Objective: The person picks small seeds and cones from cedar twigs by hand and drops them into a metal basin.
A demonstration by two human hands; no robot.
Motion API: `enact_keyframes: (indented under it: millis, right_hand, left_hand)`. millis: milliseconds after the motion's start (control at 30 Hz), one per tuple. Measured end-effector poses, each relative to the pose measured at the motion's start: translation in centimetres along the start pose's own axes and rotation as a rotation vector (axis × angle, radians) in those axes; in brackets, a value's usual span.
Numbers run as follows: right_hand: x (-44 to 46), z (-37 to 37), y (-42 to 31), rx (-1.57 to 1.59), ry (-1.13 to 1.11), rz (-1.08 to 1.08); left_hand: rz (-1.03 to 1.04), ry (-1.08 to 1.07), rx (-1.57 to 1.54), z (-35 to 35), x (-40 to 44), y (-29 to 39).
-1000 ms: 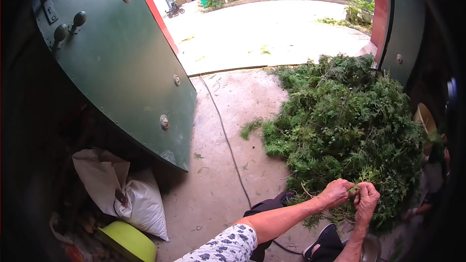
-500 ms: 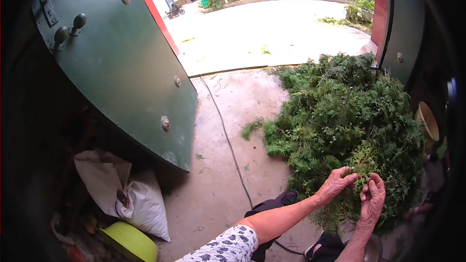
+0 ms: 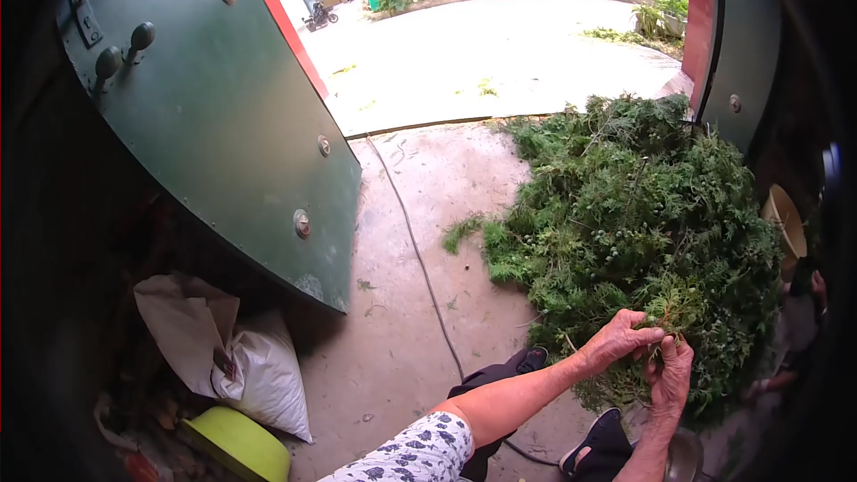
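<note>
A yellow-green sprig of cypress-like foliage [image 3: 678, 303] is pinched between my two hands, in front of a big heap of cut evergreen branches [image 3: 616, 205]. My left hand [image 3: 623, 337] is closed on the sprig from the left, thumb and fingertips pressed together. On the right, my right hand [image 3: 669, 378] grips its lower part with curled fingers, close to the left fingertips. Small round pale-green cones dot the heap. Just what lies between the fingertips is hidden. Below my right forearm shows part of a metal bowl [image 3: 686, 455].
A dark green metal door [image 3: 223, 125] stands at the left. Beneath it are a white sack [image 3: 268, 375] and a lime-green basin [image 3: 237, 446]. A cable [image 3: 415, 250] crosses the concrete floor. At right are a tan basin [image 3: 784, 223] and part of another person's hand [image 3: 818, 286].
Both hands have come closer together, my right hand moving left and slightly down. The sprig has dipped between them. Near the right edge, another person's hand has come into view.
</note>
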State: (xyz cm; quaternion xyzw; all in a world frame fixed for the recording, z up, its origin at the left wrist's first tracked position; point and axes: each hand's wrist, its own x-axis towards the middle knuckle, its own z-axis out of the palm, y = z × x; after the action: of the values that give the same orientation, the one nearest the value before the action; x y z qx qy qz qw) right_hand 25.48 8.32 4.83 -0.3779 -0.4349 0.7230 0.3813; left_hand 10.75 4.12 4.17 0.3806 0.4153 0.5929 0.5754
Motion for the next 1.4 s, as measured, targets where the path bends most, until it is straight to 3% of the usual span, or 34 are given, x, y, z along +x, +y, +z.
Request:
enact_keyframes:
  millis: [67,200,300,433,533,867,1000,1067,1167,1267,1400]
  right_hand:
    - [0.0,-0.5,0.2,0.044,-0.110,0.016]
    - [-0.6,0.5,-0.3,0.057,-0.092,-0.048]
    - [-0.9,1.2,-0.5,-0.019,-0.083,-0.068]
    - [-0.7,2.2,0.9,-0.020,0.113,-0.190]
    - [-0.4,1.8,0.2,0.205,0.149,-0.066]
    - [-0.5,0.6,0.6,0.520,-0.053,0.055]
    - [-0.7,0.8,0.8,0.556,0.061,-0.005]
    - [0.0,-0.5,0.1,0.492,0.023,-0.080]
    - [0.3,-1.5,-0.2,0.497,0.048,-0.133]
    - [-0.3,-1.6,-1.1,0.566,0.105,-0.060]
    - [-0.7,-1.5,-1.5,0.470,-0.001,-0.002]
  left_hand:
    - [-0.062,-0.059,-0.011,-0.2,0.0,0.4]
    - [-0.122,-0.103,-0.037,-0.6,-0.3,1.0]
    - [-0.109,-0.073,-0.021,-0.2,-0.6,1.4]
    - [-0.022,0.120,0.020,0.6,-1.0,1.1]
    - [0.047,0.161,-0.064,1.0,-0.7,0.3]
    - [-0.182,0.174,-0.279,1.3,-0.2,-0.6]
    - [-0.210,0.192,-0.323,1.7,-0.1,-0.7]
    - [-0.125,0.207,-0.412,2.0,-0.2,-0.5]
    - [-0.186,0.193,-0.380,2.2,-0.5,-0.4]
    - [-0.217,0.194,-0.357,2.1,-0.5,-0.6]
    - [-0.176,0.151,-0.250,2.1,-0.4,-0.4]
